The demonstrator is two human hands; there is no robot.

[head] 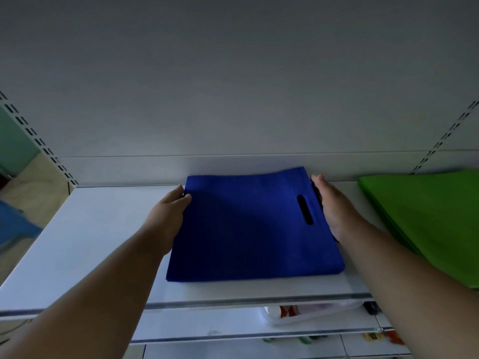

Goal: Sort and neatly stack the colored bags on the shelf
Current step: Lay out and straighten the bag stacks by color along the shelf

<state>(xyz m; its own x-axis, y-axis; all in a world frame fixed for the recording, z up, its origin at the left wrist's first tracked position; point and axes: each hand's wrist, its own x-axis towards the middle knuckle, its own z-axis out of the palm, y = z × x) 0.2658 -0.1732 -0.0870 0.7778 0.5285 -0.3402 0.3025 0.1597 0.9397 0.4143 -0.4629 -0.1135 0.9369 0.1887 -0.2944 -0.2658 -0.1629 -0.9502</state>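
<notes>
White metal shelving fills pretty much the whole view, with a plain grey back panel (233,86) and slotted uprights (39,141) running up both sides. On the top shelf (103,229) there's a stack of blue bags (246,229) lying flat, roughly in the middle, back edge close to the panel. You can see the cut-out handle slot (305,209) near its right edge, so the bags are lying with the handle end pointing right. Both hands are on the stack, one each side. Left hand (168,216) is flat against the left edge, fingers straight-ish and together, thumb tip just over the top corner of the fabric, pressing in rather than grabbing. Right hand (334,206) is up against the right edge by the handle slot, fingers stretched out toward the back, palm facing the stack; fingertips partly hidden behind the edge, so whether they tuck under the bags I can't tell. Off to the right, well apart from the blue ones, there's a pile of green bags (427,218) on the same shelf, running out of frame. Below, on the lower shelf (207,325), there's a white tray (298,320) with some small stuff in it, too blurry to make out. Bit of floor and something blue (15,224) visible at far left past the upright.
</notes>
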